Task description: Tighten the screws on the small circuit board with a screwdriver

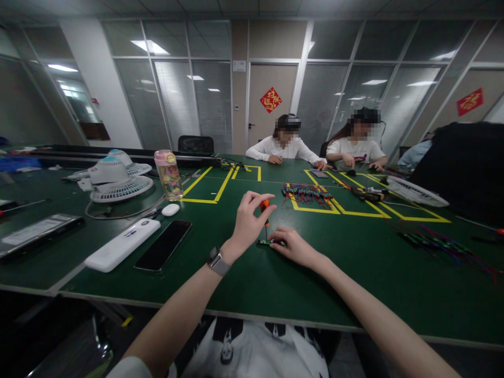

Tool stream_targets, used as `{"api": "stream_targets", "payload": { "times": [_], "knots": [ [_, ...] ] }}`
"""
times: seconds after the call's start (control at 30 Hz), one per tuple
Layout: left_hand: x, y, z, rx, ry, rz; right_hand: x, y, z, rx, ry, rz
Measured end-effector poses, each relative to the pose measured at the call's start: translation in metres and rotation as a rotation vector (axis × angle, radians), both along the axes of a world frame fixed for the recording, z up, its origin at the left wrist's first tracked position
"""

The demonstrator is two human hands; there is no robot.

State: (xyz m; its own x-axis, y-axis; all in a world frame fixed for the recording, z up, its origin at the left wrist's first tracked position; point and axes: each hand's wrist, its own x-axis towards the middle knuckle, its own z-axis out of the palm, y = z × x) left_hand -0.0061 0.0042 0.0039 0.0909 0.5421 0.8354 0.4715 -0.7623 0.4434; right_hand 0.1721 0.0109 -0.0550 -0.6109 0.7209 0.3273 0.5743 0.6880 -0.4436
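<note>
My left hand (251, 219), with a watch on its wrist, is closed around an orange-and-black screwdriver (266, 212). The screwdriver stands nearly upright, its thin shaft pointing down at a small green circuit board (263, 242) on the table. Whether the tip touches the board is too small to tell. From the right side, the fingers of my right hand (289, 244) pinch the board's end and keep it against the green tabletop.
A dark phone (164, 245), a white power bank (123, 245) and a drink bottle (169, 176) lie or stand to the left, near white fan parts (114, 181). Wired circuit boards (307, 194) are heaped ahead; more wired boards (441, 244) lie right. Two people sit across the table.
</note>
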Motion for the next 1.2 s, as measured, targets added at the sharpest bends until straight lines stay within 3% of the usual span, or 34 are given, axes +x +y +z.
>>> {"api": "stream_targets", "payload": {
  "times": [0.2,0.37,1.2],
  "knots": [
    [-0.004,-0.001,0.002,0.257,0.394,0.216,0.0,0.0,0.0,0.01,0.005,0.007],
    [-0.008,-0.004,0.005,0.484,0.651,0.259,-0.001,0.0,0.0,0.015,-0.003,0.002],
    [-0.01,0.0,0.005,0.412,0.536,0.266,0.0,-0.001,0.001,0.003,0.005,0.002]
  ]
}}
